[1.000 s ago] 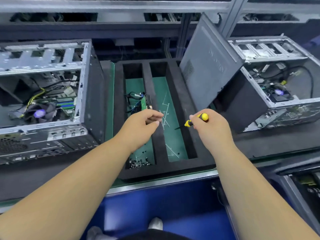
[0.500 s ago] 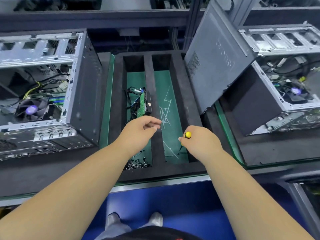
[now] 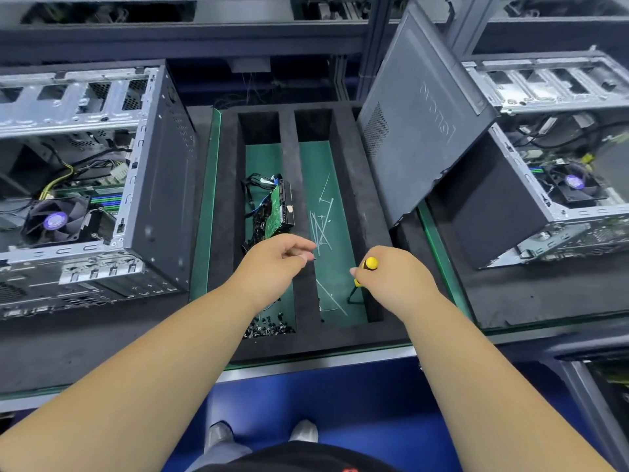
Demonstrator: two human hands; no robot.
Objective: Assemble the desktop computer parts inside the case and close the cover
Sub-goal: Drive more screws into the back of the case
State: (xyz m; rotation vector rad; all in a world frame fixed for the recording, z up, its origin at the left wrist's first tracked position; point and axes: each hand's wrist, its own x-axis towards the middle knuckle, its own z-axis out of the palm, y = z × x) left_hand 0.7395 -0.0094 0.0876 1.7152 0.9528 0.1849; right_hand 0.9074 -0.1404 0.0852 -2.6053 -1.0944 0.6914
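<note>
Over the near half of the black foam tray [image 3: 224, 233], both hands are seen from the head camera. The right hand [image 3: 394, 281] is curled round a yellow-handled screwdriver [image 3: 369, 264], its dark tip pointed down into the near right corner of the tray's right slot. The left hand [image 3: 272, 264] is held above the divider between the two slots, fingers loosely bent with thumb and forefinger close together; whether anything tiny is pinched there cannot be told.

In the left slot a green circuit board [image 3: 274, 212] with dark cables is stood on edge near the middle, and a heap of small black screws [image 3: 269, 328] is gathered at the near end. White cable ties [image 3: 323, 219] are scattered along the right slot.

At the table's left edge an open computer case [image 3: 102, 185] is laid on its side, fan and wiring exposed. At the right edge a second open case [image 3: 551, 185] is seen, and a grey side cover [image 3: 422, 114] is leaned against it, tilted over the tray's far right corner.
</note>
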